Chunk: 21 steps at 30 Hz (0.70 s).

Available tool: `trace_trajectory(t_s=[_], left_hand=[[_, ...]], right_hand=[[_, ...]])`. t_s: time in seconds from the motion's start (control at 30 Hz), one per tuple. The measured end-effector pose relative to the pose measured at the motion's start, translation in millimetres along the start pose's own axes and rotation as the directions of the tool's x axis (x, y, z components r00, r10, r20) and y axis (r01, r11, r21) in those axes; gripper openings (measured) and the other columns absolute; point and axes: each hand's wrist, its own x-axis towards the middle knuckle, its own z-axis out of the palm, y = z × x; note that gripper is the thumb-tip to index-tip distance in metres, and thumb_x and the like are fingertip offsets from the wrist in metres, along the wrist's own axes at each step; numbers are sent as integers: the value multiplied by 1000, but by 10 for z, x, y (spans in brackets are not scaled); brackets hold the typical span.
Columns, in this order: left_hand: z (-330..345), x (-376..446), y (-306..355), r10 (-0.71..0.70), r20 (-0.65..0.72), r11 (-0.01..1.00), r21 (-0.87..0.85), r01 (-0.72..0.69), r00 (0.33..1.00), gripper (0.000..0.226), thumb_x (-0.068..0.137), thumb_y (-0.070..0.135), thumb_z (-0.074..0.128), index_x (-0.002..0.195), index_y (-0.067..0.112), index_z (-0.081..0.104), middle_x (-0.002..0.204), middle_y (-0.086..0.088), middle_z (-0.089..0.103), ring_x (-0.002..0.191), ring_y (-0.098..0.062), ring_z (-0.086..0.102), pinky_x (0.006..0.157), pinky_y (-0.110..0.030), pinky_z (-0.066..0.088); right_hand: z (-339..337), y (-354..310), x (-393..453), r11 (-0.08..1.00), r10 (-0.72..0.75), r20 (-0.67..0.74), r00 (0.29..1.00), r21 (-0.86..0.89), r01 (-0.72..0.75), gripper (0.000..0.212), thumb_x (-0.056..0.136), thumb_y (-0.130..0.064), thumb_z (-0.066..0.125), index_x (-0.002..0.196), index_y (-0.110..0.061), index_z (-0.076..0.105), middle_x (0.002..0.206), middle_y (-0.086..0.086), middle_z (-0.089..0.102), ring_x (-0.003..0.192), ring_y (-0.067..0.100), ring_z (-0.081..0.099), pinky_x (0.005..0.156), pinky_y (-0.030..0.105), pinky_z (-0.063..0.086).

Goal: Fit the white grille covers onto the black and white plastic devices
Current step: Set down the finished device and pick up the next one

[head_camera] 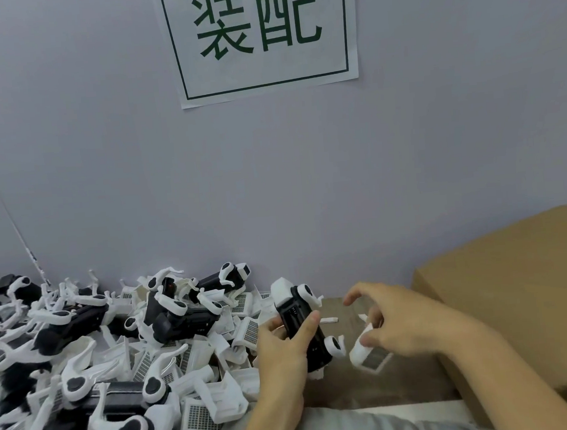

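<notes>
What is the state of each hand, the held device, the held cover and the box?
Left hand: grips the black and white plastic device.
Device: held upright, off the table.
Right hand: pinches the white grille cover.
Cover: not yet on the device.
Brown cardboard box: closed.

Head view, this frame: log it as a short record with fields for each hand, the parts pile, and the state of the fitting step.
left hand: left hand grips a black and white device, held above the table
right hand: right hand pinches a white grille cover, thumb on its top end
cover and device: apart, cover to the device's right, not yet fitted
parts pile: heap of devices and covers at left
other: cardboard box at right; green-lettered sign on wall
</notes>
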Motion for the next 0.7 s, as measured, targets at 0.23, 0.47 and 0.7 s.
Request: trace_trajectory(t_s=[0.23,0.47,0.7], left_hand=[[87,-39,-35,71,195,991,94,-91,978,23,103,40,44,102,20,56,92,-2,70,76,-5,70,59,-19,52],[105,-35,-76,84,315,995,18,-95,945,53,106,45,27,103,14,70,92,-14,76,85,-22,74,67,-30,58],[140,-105,-26,179,328,983,-17,-183,928,43,101,42,35,114,8,60,105,-3,70,100,-9,66,85,-24,52]], right_hand=[[57,-319,-42,982,-145,-60,988,115,151,40,87,-25,75,117,-41,55,84,-8,64,74,3,60,66,16,47],[322,-278,124,932,-217,-398,891,188,310,38,89,-24,73,121,-39,57,84,-11,64,82,4,60,76,21,52],[659,-191,233,913,-300,-719,627,-27,406,39,81,-20,77,109,-33,53,99,-18,44,95,4,44,76,14,38]])
